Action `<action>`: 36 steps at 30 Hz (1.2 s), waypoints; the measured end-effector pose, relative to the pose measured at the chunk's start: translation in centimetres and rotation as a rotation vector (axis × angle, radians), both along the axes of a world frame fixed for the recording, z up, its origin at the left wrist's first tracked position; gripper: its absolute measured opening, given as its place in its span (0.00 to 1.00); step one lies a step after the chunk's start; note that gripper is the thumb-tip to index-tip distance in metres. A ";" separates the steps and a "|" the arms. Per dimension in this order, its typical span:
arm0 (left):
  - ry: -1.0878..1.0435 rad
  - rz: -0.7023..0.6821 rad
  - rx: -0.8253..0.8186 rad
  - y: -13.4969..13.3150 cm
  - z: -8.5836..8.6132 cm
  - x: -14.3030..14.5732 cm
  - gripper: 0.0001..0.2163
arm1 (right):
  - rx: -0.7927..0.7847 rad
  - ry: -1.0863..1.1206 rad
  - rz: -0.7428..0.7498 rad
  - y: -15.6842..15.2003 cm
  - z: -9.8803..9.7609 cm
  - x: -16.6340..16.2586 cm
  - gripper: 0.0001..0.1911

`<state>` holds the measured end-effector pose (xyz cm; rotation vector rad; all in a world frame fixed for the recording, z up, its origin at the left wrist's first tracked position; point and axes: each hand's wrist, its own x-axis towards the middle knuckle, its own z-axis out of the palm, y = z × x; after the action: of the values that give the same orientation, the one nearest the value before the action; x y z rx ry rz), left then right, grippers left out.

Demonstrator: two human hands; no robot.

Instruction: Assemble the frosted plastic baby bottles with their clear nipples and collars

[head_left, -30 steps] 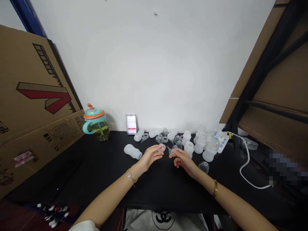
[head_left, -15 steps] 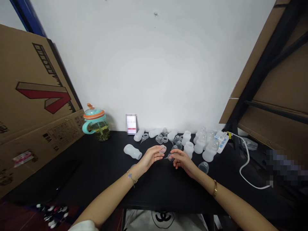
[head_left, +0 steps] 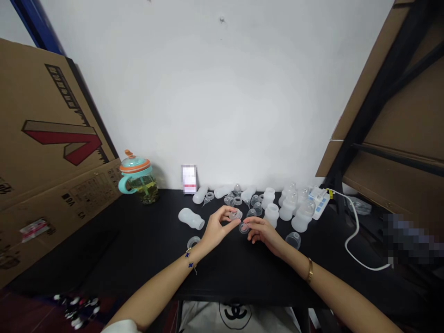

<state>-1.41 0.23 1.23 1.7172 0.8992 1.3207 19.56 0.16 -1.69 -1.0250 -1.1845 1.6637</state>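
Between thumb and fingers, my left hand point(head_left: 219, 227) pinches a translucent bottle collar ring point(head_left: 236, 214). Just to its right, my right hand point(head_left: 262, 232) has a clear silicone bottle teat point(head_left: 243, 228) at its fingertips, the round rim facing me. Ring and teat are close together above the black table; whether they touch I cannot tell. Another ring point(head_left: 193, 242) lies beside my left wrist. A frosted baby bottle point(head_left: 191, 218) rests on its side to the left. By my right forearm sits a clear dome cap point(head_left: 293, 240).
Behind my hands lie several loose caps, teats and bottles. Upright bottles point(head_left: 302, 216) stand at the right near a white power strip point(head_left: 321, 204) with a cable point(head_left: 355, 231). A teal-lidded jug point(head_left: 140, 180) and a phone point(head_left: 189, 179) stand at the back left, beside a cardboard box point(head_left: 52, 138).
My left hand has turned, with its thumb now under the ring, which lies flatter. The teat in my right hand has rotated from pointing left to showing its round rim.
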 end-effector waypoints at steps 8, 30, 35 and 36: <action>0.279 0.035 0.302 -1.3 0.0 0.6 0.12 | -0.002 -0.001 0.036 -0.1 0.2 0.0 0.15; 0.304 -0.010 0.168 -0.8 -0.2 0.7 0.13 | -0.067 0.058 0.003 0.1 -0.1 0.1 0.12; 0.296 -0.003 0.173 -0.8 -0.2 0.7 0.13 | -0.081 0.066 -0.006 0.3 -0.2 0.2 0.11; 0.295 -0.003 0.172 -0.8 -0.2 0.7 0.13 | -0.083 0.066 -0.006 0.3 -0.2 0.2 0.11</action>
<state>-0.71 -0.57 0.99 2.0855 0.9676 1.1895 19.78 0.45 -1.93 -1.0154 -1.0761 1.7408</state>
